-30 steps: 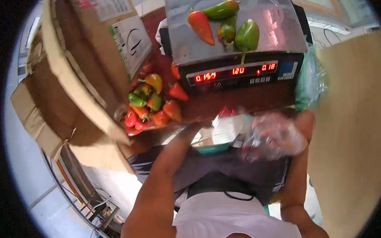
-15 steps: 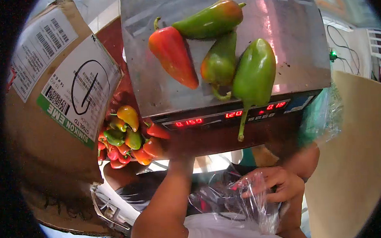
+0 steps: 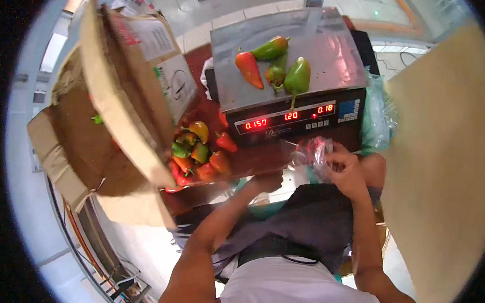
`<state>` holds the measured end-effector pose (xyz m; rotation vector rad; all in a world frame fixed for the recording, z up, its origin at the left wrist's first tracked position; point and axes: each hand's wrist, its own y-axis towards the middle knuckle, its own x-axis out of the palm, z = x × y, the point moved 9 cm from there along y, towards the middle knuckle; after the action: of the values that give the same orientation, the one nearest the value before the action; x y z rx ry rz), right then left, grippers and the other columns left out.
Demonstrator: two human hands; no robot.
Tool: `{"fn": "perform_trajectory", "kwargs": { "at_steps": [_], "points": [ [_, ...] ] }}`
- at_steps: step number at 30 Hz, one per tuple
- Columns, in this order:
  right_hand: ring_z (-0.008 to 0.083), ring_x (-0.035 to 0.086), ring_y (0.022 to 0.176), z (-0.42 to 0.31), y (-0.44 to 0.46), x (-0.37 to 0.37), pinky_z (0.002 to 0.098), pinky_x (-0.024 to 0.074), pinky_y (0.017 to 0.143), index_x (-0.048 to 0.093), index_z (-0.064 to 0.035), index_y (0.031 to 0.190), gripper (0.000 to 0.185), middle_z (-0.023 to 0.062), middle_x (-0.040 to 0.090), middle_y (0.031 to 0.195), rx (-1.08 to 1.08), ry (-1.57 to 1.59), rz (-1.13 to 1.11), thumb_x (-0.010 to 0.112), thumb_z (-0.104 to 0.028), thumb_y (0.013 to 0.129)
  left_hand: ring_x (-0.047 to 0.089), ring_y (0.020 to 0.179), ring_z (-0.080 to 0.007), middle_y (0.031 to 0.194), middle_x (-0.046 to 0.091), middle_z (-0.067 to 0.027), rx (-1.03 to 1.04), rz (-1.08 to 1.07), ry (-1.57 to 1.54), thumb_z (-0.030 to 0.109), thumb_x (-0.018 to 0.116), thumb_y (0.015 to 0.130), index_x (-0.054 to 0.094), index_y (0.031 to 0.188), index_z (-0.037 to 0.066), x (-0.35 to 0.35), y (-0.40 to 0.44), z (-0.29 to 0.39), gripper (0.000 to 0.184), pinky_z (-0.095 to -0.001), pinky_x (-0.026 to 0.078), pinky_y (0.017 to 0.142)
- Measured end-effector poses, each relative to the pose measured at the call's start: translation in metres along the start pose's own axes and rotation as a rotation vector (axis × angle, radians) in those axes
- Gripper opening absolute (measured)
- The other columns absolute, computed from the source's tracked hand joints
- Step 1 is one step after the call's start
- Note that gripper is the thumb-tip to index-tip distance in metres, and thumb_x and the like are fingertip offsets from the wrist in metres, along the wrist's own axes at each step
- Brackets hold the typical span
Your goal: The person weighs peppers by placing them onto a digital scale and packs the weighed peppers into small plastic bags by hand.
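My right hand (image 3: 345,170) pinches a crumpled clear plastic bag (image 3: 320,158) just in front of the scale. Red shows in the bag; whether it is contents or reflection I cannot tell. At the table's front edge is my left hand (image 3: 269,181), dark and blurred, its fingers unclear. On the metal pan of the digital scale (image 3: 330,63) lie a red pepper (image 3: 248,69) and three mostly green peppers, one a large green pepper (image 3: 298,76) whose stem hangs over the pan's front edge. The scale's red digits are lit.
Left of the scale, a pile of small red, yellow and green peppers (image 3: 191,150) rests on the dark red table (image 3: 258,156). An open cardboard box (image 3: 128,102) stands beyond it. Plastic bags (image 3: 377,114) hang right of the scale, beside a tan board (image 3: 446,171).
My view has pulled back, showing more of the box and floor. The right hand has lifted the plastic bag from my lap toward the scale. My left hand has drawn back to the table edge.
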<state>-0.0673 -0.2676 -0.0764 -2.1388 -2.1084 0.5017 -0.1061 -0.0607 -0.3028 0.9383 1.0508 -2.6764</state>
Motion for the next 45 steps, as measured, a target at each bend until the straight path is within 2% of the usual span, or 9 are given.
{"fn": "perform_trajectory", "kwargs": {
  "at_steps": [6,12,16,20,27,30,36,39,45],
  "points": [
    [0.0191,0.067,0.102,-0.009,-0.009,-0.013,0.0314,0.0545,0.084,0.077,-0.0071,0.102,0.026,0.0117,0.055,0.14,-0.328,-0.06,0.151,0.076,0.001,0.077,0.063,0.092,-0.0417,0.105,0.06,-0.0181,-0.078,0.519,-0.205,0.009,0.068,0.084,0.061,0.121,0.008,-0.148,-0.164,0.108,0.038,-0.0492,0.052,0.083],
    [0.0212,0.064,0.11,0.0,-0.016,-0.012,0.0295,0.0537,0.086,0.076,-0.0069,0.107,0.024,0.0122,0.057,0.137,-0.023,-0.217,0.116,0.071,-0.002,0.084,0.068,0.087,-0.0151,0.116,0.068,-0.0088,0.047,1.064,-0.397,0.004,0.07,0.089,0.061,0.13,0.01,-0.271,-0.349,0.158,0.043,-0.0266,0.055,0.07],
    [0.018,0.064,0.104,0.015,-0.001,-0.015,0.0264,0.053,0.081,0.071,-0.0024,0.117,0.031,0.0093,0.062,0.122,-0.301,-0.095,0.09,0.068,-0.005,0.086,0.068,0.085,-0.0162,0.11,0.069,-0.0103,-0.028,1.565,-0.346,0.0,0.073,0.084,0.063,0.127,0.008,-0.33,-0.46,0.1,0.044,-0.0259,0.055,0.07],
    [0.017,0.063,0.105,0.029,-0.002,-0.007,0.0302,0.0507,0.091,0.065,-0.0016,0.128,0.043,0.0057,0.069,0.11,0.037,0.282,-0.021,0.062,-0.001,0.084,0.071,0.084,-0.0264,0.1,0.071,-0.0179,-0.461,1.462,0.124,0.017,0.078,0.081,0.068,0.118,0.005,-0.361,-0.502,0.035,0.04,-0.0366,0.057,0.073],
    [0.0176,0.066,0.1,0.008,-0.014,-0.005,0.0291,0.051,0.089,0.073,-0.0008,0.114,0.03,0.0085,0.072,0.114,-0.125,-0.001,-0.022,0.069,-0.001,0.083,0.07,0.091,-0.0359,0.1,0.072,-0.0186,-0.965,1.044,0.349,0.028,0.072,0.08,0.075,0.103,0.016,-0.354,-0.505,-0.071,0.027,-0.0445,0.056,0.08],
    [0.019,0.067,0.099,0.023,-0.002,-0.005,0.0296,0.0508,0.09,0.074,-0.0008,0.11,0.027,0.0092,0.072,0.111,-0.152,-0.051,-0.059,0.068,-0.001,0.083,0.069,0.098,-0.0353,0.105,0.071,-0.0195,-0.961,0.513,0.142,0.029,0.07,0.08,0.074,0.108,0.016,-0.334,-0.473,-0.141,0.032,-0.046,0.055,0.086],
    [0.0185,0.067,0.096,0.03,0.007,0.001,0.0293,0.0521,0.087,0.075,-0.0014,0.107,0.024,0.0076,0.073,0.107,-0.096,-0.028,-0.102,0.067,-0.002,0.085,0.066,0.109,-0.0337,0.117,0.069,-0.0184,-1.019,0.905,0.453,0.051,0.066,0.085,0.069,0.116,0.007,-0.377,-0.423,-0.24,0.054,-0.0472,0.053,0.091],
    [0.0105,0.065,0.087,0.022,0.004,0.004,0.0249,0.0508,0.08,0.073,-0.0005,0.112,0.023,0.0026,0.072,0.103,-0.106,0.049,-0.08,0.069,-0.006,0.09,0.067,0.109,-0.0338,0.117,0.069,-0.019,-1.071,0.853,0.096,0.06,0.065,0.083,0.069,0.115,0.005,-0.377,-0.408,-0.203,0.063,-0.0465,0.053,0.092],
    [0.0181,0.065,0.096,-0.027,-0.014,0.012,0.0323,0.0566,0.076,0.069,-0.003,0.123,0.037,0.0072,0.067,0.118,-0.084,-0.058,-0.058,0.068,-0.006,0.086,0.069,0.103,-0.027,0.114,0.071,-0.0134,-0.814,1.025,0.033,0.043,0.074,0.082,0.069,0.114,0.003,-0.392,-0.453,-0.139,0.051,-0.0407,0.053,0.088]
  ]
}}
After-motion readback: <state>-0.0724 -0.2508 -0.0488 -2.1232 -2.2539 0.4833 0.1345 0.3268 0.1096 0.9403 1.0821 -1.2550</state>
